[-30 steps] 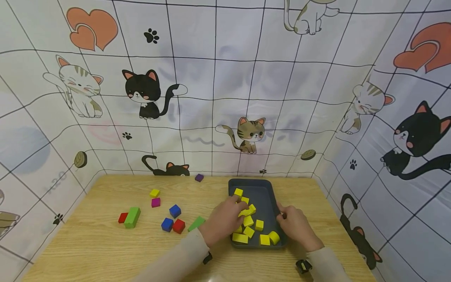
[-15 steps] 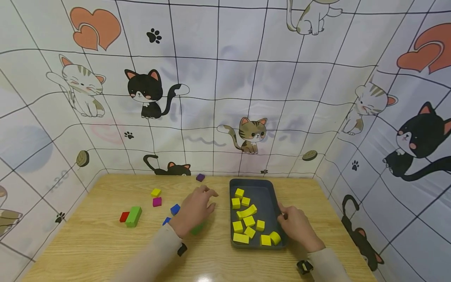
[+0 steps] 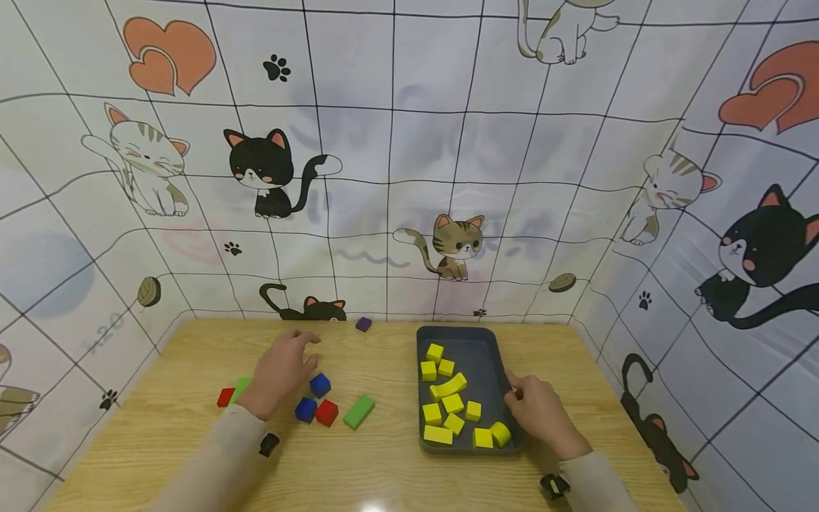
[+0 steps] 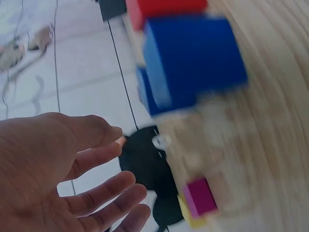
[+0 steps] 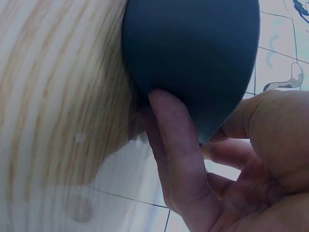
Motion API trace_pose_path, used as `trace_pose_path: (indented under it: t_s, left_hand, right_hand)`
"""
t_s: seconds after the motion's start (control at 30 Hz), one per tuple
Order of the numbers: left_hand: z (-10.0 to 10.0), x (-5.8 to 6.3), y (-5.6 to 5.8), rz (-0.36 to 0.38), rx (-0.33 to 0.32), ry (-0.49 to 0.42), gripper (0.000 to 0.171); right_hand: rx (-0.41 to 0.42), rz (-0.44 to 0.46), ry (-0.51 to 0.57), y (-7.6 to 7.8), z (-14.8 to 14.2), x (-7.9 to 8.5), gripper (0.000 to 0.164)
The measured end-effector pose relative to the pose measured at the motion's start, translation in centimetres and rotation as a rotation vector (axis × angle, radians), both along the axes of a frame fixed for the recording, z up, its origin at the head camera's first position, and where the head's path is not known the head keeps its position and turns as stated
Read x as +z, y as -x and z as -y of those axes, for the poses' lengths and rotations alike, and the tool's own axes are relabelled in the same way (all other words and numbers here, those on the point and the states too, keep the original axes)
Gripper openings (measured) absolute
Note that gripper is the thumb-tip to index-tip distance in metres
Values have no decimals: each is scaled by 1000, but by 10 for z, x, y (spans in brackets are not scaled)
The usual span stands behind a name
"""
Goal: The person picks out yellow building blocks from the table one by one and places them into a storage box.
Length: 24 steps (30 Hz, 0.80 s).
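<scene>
My left hand [image 3: 281, 373] holds nothing above the left half of the table, its fingers loosely bent. In the left wrist view a magenta cube [image 4: 200, 197] and a yellow cube [image 4: 191, 215] lie past the fingertips; the hand hides both in the head view. Blue cubes [image 3: 320, 385] and a red cube [image 3: 327, 412] stand just right of this hand. My right hand [image 3: 540, 412] grips the right edge of a dark grey tray [image 3: 476, 348], with fingers against its outer wall [image 5: 193, 53]. Several yellow blocks [image 3: 452, 403] lie in the tray.
A green block [image 3: 359, 412] lies between the cubes and the tray. Another green block [image 3: 242, 388] and a red block [image 3: 225, 397] are at the left, partly behind the left hand. A purple cube [image 3: 363, 324] sits at the table's back edge, before the cat-print cloth [image 3: 358, 178].
My left hand has left the tray's yellow blocks and swung left, over the table, to the magenta and yellow cubes. The right hand and the tray stay put.
</scene>
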<state>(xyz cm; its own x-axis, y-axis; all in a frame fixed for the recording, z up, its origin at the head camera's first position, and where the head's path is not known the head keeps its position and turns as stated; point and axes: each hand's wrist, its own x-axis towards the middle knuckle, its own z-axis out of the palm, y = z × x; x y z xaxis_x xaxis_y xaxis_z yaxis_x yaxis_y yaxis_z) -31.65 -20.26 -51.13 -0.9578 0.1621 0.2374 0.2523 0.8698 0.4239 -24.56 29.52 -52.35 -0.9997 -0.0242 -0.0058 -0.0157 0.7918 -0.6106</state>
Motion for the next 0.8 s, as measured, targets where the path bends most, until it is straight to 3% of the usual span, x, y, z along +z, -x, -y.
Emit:
trace_pose_path:
  t_s: [0.2,0.23,0.4,0.8]
  left_hand:
    - [30,-5,9,16,63,-15,37]
    - [29,2,6,44,82,-8,39]
    - [33,-1,9,72,128,37,42]
    - [31,-10,14,131,85,18,30]
  right_hand:
    - [-4,-2,-6,0,0,1,57]
    - [-4,0,-6,0,0,1,57]
    - [-7,5,-10,0,0,1,57]
    - [-8,0,4,0,0,1,58]
